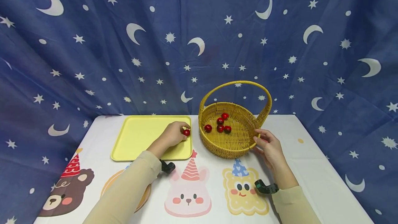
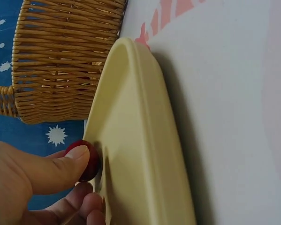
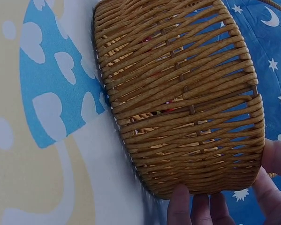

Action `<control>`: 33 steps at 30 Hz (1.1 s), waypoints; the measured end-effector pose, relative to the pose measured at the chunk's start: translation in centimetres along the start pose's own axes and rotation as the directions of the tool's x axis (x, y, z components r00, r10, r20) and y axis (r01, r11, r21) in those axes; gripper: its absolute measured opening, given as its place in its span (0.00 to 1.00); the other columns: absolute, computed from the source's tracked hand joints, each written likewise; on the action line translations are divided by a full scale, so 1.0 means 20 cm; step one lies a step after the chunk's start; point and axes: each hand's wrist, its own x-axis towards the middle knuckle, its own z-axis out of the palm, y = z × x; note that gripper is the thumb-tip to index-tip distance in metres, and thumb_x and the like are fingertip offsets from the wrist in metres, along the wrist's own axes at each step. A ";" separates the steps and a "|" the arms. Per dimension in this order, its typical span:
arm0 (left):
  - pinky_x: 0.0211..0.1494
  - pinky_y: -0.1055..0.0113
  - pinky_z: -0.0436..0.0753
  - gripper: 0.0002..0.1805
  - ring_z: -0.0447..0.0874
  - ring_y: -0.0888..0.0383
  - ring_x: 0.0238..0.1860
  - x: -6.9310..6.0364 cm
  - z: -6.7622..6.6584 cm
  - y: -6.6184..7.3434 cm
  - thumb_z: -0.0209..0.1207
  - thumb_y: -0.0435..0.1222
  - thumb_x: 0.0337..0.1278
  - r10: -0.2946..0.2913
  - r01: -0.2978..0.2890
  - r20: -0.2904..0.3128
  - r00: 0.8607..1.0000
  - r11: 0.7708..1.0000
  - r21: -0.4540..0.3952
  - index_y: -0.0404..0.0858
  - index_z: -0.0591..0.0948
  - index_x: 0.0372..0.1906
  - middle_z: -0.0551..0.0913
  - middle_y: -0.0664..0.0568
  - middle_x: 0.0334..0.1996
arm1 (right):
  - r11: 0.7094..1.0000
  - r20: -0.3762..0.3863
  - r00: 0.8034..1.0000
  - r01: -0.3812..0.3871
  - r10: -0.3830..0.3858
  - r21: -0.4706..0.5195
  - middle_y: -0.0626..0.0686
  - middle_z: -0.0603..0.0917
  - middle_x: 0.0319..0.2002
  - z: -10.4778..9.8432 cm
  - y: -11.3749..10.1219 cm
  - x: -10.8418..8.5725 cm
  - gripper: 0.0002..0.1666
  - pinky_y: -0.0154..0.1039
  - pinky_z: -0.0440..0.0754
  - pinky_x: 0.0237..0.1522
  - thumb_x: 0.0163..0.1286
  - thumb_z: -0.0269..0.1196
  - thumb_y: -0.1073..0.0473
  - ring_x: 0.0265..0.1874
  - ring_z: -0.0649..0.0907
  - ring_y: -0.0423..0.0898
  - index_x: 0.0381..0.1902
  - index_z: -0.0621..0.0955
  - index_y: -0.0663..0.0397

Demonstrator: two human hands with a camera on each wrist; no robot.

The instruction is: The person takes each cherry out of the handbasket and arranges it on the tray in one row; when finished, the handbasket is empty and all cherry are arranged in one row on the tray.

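My left hand (image 1: 172, 134) is over the right side of a yellow tray (image 1: 140, 137). Between thumb and fingers it pinches a glossy red cherry (image 1: 186, 132); the left wrist view shows the thumb on top of this cherry (image 2: 92, 161), close above the tray's surface. Right of the tray stands a round wicker basket (image 1: 228, 152) with a tall arched handle. Several red cherries (image 1: 220, 128) lie on its bottom, mostly towards the left. My right hand (image 1: 271, 147) holds the basket's right rim, thumb at the rim and other fingers against the outer wall (image 3: 192, 140).
A white cloth (image 1: 189, 199) printed with cartoon animals covers the table. Behind it hangs a blue curtain (image 1: 168, 54) with moons and stars, near the backs of the tray and basket. The basket handle (image 1: 236, 83) arches high over the basket.
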 end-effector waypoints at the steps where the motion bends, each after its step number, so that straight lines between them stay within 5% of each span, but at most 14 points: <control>1: 0.56 0.53 0.82 0.25 0.83 0.50 0.46 0.00 0.00 0.00 0.74 0.27 0.57 0.006 -0.006 0.002 1.000 1.000 0.002 0.43 0.88 0.61 0.88 0.44 0.45 | 1.000 0.001 1.000 0.000 0.000 0.002 0.49 0.73 0.54 0.00 0.00 0.00 0.27 0.37 0.88 0.50 0.81 0.61 0.63 0.53 0.79 0.44 0.74 0.72 0.59; 5: 0.60 0.51 0.83 0.28 0.85 0.45 0.55 -0.03 -0.06 0.01 0.74 0.28 0.57 0.010 -0.010 -0.017 1.000 1.000 -0.028 0.43 0.87 0.64 0.87 0.40 0.54 | 1.000 0.006 1.000 -0.003 0.003 -0.004 0.50 0.74 0.55 0.01 0.00 0.00 0.27 0.36 0.88 0.50 0.81 0.61 0.63 0.54 0.80 0.43 0.74 0.72 0.58; 9: 0.55 0.54 0.83 0.29 0.86 0.45 0.54 -0.08 -0.14 0.08 0.73 0.28 0.58 0.010 -0.015 -0.050 0.999 0.995 -0.099 0.44 0.85 0.66 0.85 0.38 0.60 | 1.000 0.006 1.000 -0.002 0.002 -0.007 0.51 0.74 0.57 0.01 0.00 0.01 0.28 0.35 0.88 0.50 0.81 0.61 0.63 0.55 0.80 0.44 0.75 0.71 0.58; 14: 0.44 0.63 0.83 0.25 0.85 0.52 0.45 -0.14 -0.18 0.25 0.73 0.26 0.60 0.120 -0.126 -0.038 0.992 0.968 -0.218 0.42 0.85 0.63 0.86 0.40 0.54 | 1.000 0.000 1.000 -0.002 0.002 -0.012 0.50 0.73 0.56 0.01 0.00 0.00 0.27 0.35 0.88 0.50 0.81 0.61 0.63 0.54 0.79 0.44 0.74 0.72 0.58; 18: 0.48 0.64 0.85 0.23 0.84 0.54 0.46 -0.16 -0.12 0.40 0.72 0.25 0.61 0.243 -0.230 0.009 0.970 0.931 -0.285 0.42 0.86 0.61 0.86 0.46 0.48 | 1.000 0.004 1.000 -0.007 0.007 -0.014 0.49 0.72 0.56 0.01 0.01 0.00 0.27 0.36 0.88 0.50 0.81 0.62 0.62 0.54 0.79 0.43 0.74 0.72 0.58; 22: 0.58 0.57 0.86 0.23 0.86 0.52 0.51 -0.11 -0.01 0.52 0.72 0.25 0.62 0.308 -0.272 0.081 0.948 0.916 -0.294 0.43 0.85 0.61 0.86 0.51 0.48 | 1.000 0.002 1.000 -0.011 0.011 -0.015 0.48 0.72 0.55 0.00 0.01 0.01 0.28 0.35 0.88 0.50 0.81 0.62 0.62 0.54 0.79 0.43 0.74 0.72 0.57; 27: 0.67 0.53 0.84 0.26 0.87 0.46 0.59 0.01 0.12 0.60 0.69 0.23 0.63 0.321 -0.269 0.139 0.937 0.915 -0.299 0.40 0.84 0.64 0.87 0.44 0.57 | 1.000 0.000 1.000 -0.009 0.009 -0.024 0.48 0.74 0.55 0.00 0.00 0.01 0.28 0.36 0.88 0.51 0.81 0.62 0.62 0.53 0.80 0.43 0.74 0.72 0.56; 33: 0.59 0.62 0.86 0.31 0.86 0.50 0.55 0.13 0.21 0.62 0.69 0.24 0.64 0.288 -0.239 0.178 0.941 0.938 -0.251 0.42 0.81 0.71 0.83 0.41 0.67 | 1.000 0.003 1.000 -0.005 0.005 -0.011 0.47 0.75 0.53 0.00 -0.01 0.00 0.28 0.36 0.88 0.49 0.81 0.62 0.63 0.53 0.81 0.43 0.74 0.71 0.59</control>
